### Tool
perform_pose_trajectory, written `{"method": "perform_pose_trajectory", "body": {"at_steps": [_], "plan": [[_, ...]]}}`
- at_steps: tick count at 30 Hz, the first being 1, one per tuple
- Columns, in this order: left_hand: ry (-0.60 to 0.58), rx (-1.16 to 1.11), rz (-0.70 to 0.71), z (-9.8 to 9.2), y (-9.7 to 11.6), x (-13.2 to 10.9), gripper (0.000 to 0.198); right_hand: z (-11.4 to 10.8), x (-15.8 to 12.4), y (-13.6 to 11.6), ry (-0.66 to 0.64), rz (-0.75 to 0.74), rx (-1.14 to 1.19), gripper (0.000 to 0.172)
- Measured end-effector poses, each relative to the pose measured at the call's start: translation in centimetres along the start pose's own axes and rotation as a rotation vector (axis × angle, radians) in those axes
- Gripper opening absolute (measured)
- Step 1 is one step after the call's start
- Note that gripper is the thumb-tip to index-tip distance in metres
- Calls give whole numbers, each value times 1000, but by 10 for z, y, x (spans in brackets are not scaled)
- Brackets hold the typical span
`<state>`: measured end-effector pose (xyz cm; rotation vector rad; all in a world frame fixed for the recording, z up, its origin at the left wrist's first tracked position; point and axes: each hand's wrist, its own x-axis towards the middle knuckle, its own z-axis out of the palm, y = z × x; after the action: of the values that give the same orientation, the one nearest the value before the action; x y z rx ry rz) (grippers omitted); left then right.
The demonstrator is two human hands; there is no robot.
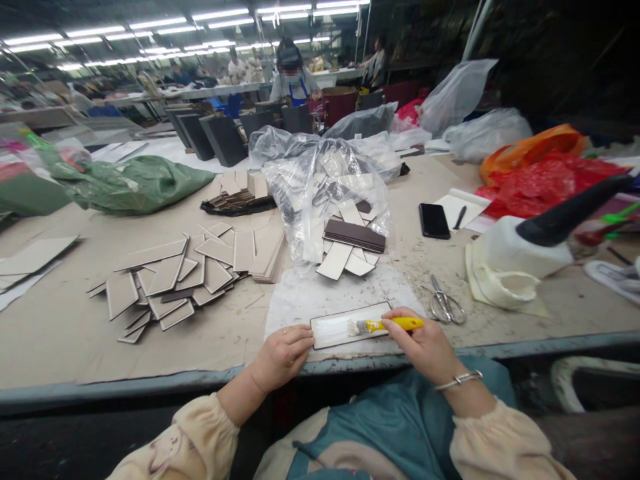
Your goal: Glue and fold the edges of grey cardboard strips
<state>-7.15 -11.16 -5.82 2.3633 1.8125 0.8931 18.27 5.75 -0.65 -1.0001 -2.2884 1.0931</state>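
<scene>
A flat white panel with a dark border [330, 332] lies on white paper at the front edge of the table. My left hand [287, 353] grips the panel's left end with its fingers pressed together. My right hand [423, 343] is closed around the yellow handle of a paintbrush [375, 325]. The brush's pale bristles touch the panel's face near its middle, where wet-looking white streaks show. Just beyond lies a small stack of dark and white panels [355, 237], partly in a clear plastic bag [300, 193].
A loose heap of bordered panels [170, 283] spreads to the left. Scissors [443, 303], a phone [434, 221] and a white jug with a black spout [520, 247] stand or lie to the right. A person [293, 80] is across the table behind grey boxes [223, 140].
</scene>
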Motion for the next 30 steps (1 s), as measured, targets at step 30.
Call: {"method": "perform_pose_trajectory", "body": {"at_steps": [30], "plan": [[-19,20,23,0,0,1,26,-8,-9,6,29,-106,30,20]]}}
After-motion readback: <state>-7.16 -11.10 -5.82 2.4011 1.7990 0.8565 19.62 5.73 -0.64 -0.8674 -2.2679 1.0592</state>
